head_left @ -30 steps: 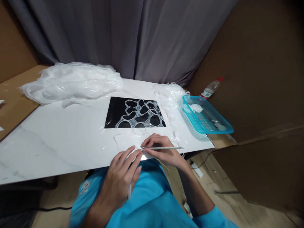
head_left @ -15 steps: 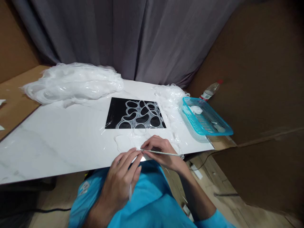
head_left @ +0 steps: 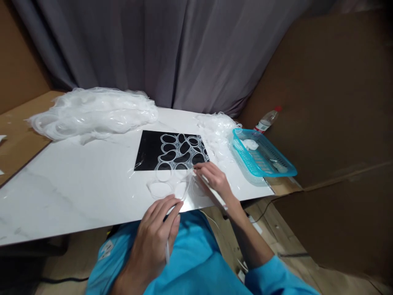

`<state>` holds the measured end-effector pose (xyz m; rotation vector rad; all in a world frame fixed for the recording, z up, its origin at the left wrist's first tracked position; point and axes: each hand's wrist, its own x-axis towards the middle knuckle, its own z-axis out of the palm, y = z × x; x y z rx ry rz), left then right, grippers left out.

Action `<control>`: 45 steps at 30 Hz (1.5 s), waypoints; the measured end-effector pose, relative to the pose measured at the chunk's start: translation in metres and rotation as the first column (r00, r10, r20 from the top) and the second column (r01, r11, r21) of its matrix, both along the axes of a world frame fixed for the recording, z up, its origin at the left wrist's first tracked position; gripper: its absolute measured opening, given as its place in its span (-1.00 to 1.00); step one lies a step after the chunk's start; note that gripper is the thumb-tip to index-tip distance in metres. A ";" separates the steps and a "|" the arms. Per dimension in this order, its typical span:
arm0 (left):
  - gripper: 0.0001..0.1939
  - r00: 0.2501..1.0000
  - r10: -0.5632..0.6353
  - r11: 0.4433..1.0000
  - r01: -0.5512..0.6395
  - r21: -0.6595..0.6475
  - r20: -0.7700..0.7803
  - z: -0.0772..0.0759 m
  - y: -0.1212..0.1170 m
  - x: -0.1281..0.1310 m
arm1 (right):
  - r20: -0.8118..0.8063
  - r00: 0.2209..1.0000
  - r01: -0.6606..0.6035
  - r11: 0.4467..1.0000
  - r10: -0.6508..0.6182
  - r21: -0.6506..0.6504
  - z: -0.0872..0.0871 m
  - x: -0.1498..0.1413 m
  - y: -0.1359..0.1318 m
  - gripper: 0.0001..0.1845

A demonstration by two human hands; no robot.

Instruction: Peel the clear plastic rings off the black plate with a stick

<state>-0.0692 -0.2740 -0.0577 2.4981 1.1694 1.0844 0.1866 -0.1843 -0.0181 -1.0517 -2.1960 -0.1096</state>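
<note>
My right hand [head_left: 213, 178] pinches a slim pale tool [head_left: 215, 194] that looks like tweezers, slightly blurred. Its tip is at a sheet of white looped lace-like trim [head_left: 181, 155], near the front edge of a black sheet [head_left: 147, 151]. Part of the trim lies over the black sheet, and part spills onto the white table toward me. At the table's front edge my left hand [head_left: 159, 225] is closed, fingers together, on a white strip [head_left: 167, 252]. The strip's end hangs below the palm; the rest is hidden by the fingers.
A large heap of clear-white filmy material [head_left: 95, 112] lies at the back left. A smaller pile [head_left: 219, 127] sits right of the black sheet. Beside it a blue basket [head_left: 260, 172] holds white pieces, with a red-capped bottle [head_left: 267, 121] behind. Cardboard walls [head_left: 322, 102] and a curtain [head_left: 153, 53] enclose the table.
My right hand has moved forward, away from my left hand, bringing the tool to the trim by the black sheet; the tool now slants. My left hand has hardly moved.
</note>
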 end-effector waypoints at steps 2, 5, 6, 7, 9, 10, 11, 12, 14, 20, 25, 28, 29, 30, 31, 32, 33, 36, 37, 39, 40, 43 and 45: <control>-0.58 1.000 0.011 1.000 -0.011 -0.001 0.001 0.000 -0.001 0.000 | -0.026 0.995 0.092 0.996 -0.092 0.021 0.011 0.015 0.016 -0.81; -0.59 1.000 0.026 1.000 -0.026 0.001 0.003 -0.002 -0.002 0.001 | -0.118 0.957 0.274 0.959 -0.264 0.078 0.025 0.046 0.037 -0.79; -0.59 1.000 0.028 1.000 -0.028 0.000 0.002 -0.003 -0.002 0.001 | -0.152 0.932 0.346 0.933 -0.329 0.097 0.029 0.059 0.043 -0.78; -0.59 1.000 0.028 1.000 -0.028 0.001 0.002 -0.004 -0.002 0.001 | -0.176 0.901 0.417 0.903 -0.396 0.106 0.032 0.072 0.048 -0.78; -0.58 1.000 0.025 1.000 -0.025 0.007 0.000 -0.007 -0.002 0.001 | -0.171 0.837 0.538 0.838 -0.519 0.091 0.035 0.097 0.056 -0.82; -0.57 1.000 0.023 1.000 -0.023 0.016 0.000 -0.008 -0.002 0.001 | -0.142 0.811 0.581 0.811 -0.568 0.073 0.036 0.107 0.059 -0.84; -0.56 1.000 0.022 0.999 -0.022 0.025 -0.001 -0.009 -0.001 0.001 | -0.111 0.791 0.609 0.791 -0.602 0.051 0.036 0.115 0.059 -0.86; -0.55 1.000 0.022 0.999 -0.022 0.034 0.000 -0.011 -0.001 0.001 | -0.093 0.780 0.623 0.782 -0.619 0.026 0.036 0.118 0.058 -0.87; -0.54 1.000 0.016 0.999 -0.016 0.045 0.004 -0.012 -0.001 0.001 | -0.124 0.797 0.590 0.806 -0.591 -0.044 0.036 0.113 0.050 -0.85; -0.53 1.000 -0.017 0.998 0.016 0.063 0.015 -0.008 -0.001 -0.001 | -0.431 0.876 -0.036 0.862 -0.216 -0.506 0.041 0.028 -0.004 -0.80; -0.49 0.999 -0.043 0.997 0.043 0.069 -0.001 -0.012 -0.001 -0.004 | -0.515 0.856 -0.376 0.628 -0.045 -0.681 0.036 -0.019 -0.030 -0.81; -0.48 0.999 -0.050 0.995 0.049 0.089 0.006 -0.014 -0.001 -0.004 | -0.497 0.868 -0.400 0.573 -0.015 -0.715 0.027 -0.025 -0.033 -0.79; -0.47 0.999 -0.049 0.995 0.048 0.092 0.006 -0.014 -0.001 -0.004 | -0.491 0.871 -0.398 0.571 -0.010 -0.718 0.024 -0.024 -0.033 -0.78; -0.46 0.999 -0.049 0.994 0.049 0.093 0.003 -0.014 -0.001 -0.004 | -0.487 0.873 -0.395 0.574 -0.007 -0.717 0.022 -0.024 -0.033 -0.78; -0.45 0.999 -0.049 0.994 0.049 0.093 0.000 -0.013 -0.001 -0.004 | -0.485 0.874 -0.393 0.580 -0.004 -0.713 0.020 -0.023 -0.032 -0.78; -0.44 0.999 -0.046 0.995 0.046 0.088 -0.005 -0.012 0.000 -0.004 | -0.485 0.875 -0.394 0.588 0.002 -0.707 0.019 -0.023 -0.032 -0.78; -0.43 0.999 -0.043 0.995 0.043 0.084 -0.009 -0.012 0.000 -0.004 | -0.483 0.876 -0.395 0.594 0.012 -0.701 0.019 -0.023 -0.032 -0.78; -0.42 0.999 -0.039 0.995 0.040 0.086 -0.013 -0.010 0.000 -0.004 | -0.465 0.884 -0.394 0.614 0.049 -0.684 0.020 -0.023 -0.032 -0.79; -0.42 0.999 -0.039 0.995 0.039 0.088 -0.011 -0.009 0.000 -0.004 | -0.459 0.887 -0.392 0.619 0.058 -0.681 0.021 -0.024 -0.032 -0.78; -0.43 0.999 -0.040 0.995 0.041 0.091 -0.008 -0.009 0.000 -0.004 | -0.451 0.890 -0.388 0.625 0.064 -0.677 0.021 -0.024 -0.032 -0.78; -0.42 0.999 -0.038 0.995 0.038 0.088 -0.005 -0.009 -0.001 -0.004 | -0.448 0.891 -0.386 0.627 0.064 -0.677 0.021 -0.024 -0.033 -0.78; -0.43 0.999 -0.032 0.997 0.032 0.075 0.001 -0.009 -0.001 -0.003 | -0.443 0.894 -0.381 0.637 0.068 -0.670 0.020 -0.024 -0.034 -0.79; -0.44 0.999 -0.033 0.997 0.033 0.075 0.005 -0.009 -0.001 -0.003 | -0.435 0.897 -0.375 0.650 0.075 -0.661 0.020 -0.024 -0.034 -0.80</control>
